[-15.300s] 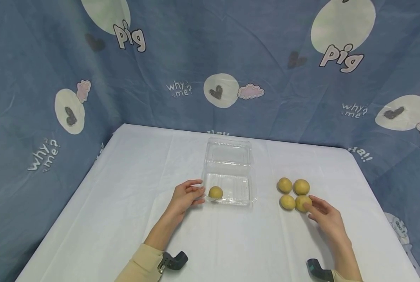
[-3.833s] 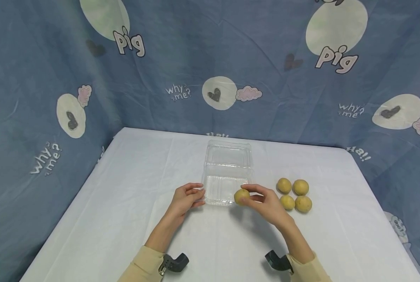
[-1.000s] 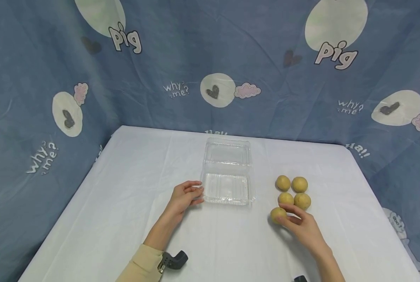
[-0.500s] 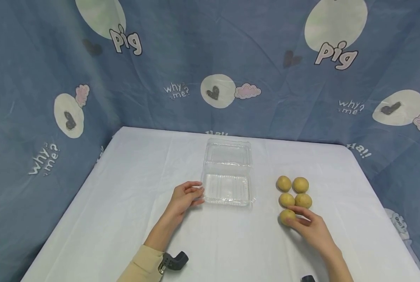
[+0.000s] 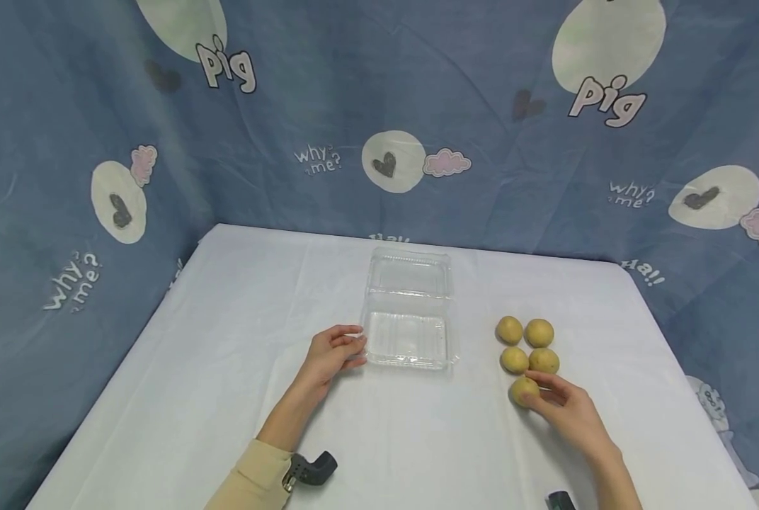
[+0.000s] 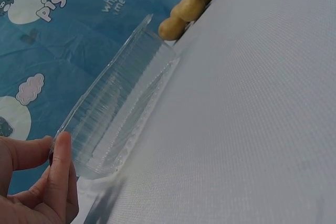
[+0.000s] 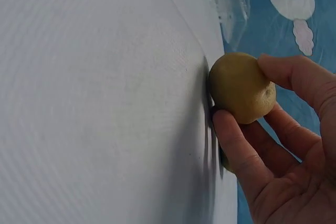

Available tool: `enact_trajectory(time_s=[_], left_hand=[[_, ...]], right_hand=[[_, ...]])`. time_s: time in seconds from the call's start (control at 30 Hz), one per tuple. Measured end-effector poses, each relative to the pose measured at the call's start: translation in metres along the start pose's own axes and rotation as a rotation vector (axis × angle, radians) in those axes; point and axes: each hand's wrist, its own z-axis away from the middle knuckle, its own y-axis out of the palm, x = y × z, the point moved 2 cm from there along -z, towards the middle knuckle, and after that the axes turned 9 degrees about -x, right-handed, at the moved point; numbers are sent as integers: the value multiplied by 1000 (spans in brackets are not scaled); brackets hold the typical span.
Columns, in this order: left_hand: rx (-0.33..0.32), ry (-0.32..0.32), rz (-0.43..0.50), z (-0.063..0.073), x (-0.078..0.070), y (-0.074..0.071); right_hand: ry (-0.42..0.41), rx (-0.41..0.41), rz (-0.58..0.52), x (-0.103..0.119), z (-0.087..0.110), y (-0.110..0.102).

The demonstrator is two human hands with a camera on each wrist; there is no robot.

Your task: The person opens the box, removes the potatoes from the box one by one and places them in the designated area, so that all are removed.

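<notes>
In the head view, my left hand (image 5: 330,358) is at the left side of a clear plastic clamshell container (image 5: 408,362), its lid folded back. Seen from the left wrist, thumb and fingers pinch the container's rim (image 6: 100,80). My right hand (image 5: 571,414) holds a round yellow fruit (image 5: 523,392) between thumb and fingers, close over the table. A small dimple marks this fruit (image 7: 241,87) in the right wrist view. Just beyond it sit several similar fruits, in two pairs: a front left one (image 5: 515,360), a front right one (image 5: 544,361), and two behind.
A white cloth covers the table (image 5: 418,439). Blue printed curtain (image 5: 277,106) hangs behind and along the sides. The container's open lid (image 5: 409,275) lies toward the back edge. A dark wrist device (image 5: 314,468) sits by the left sleeve (image 5: 255,471).
A fruit seen in the container is out of it. My right hand has carried a fruit from the container to just in front of the group, lately shifting slightly right. The left hand stays put.
</notes>
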Motion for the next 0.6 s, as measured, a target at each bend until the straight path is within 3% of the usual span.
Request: enact_trajectory(time_s=[0.37, 0.6], left_hand=[[-2, 2, -3, 1, -3, 2], [-5, -3, 4, 1, -1, 1]], right_hand=[[14, -12, 57, -3, -3, -4], [60, -77, 56, -5, -2, -5]])
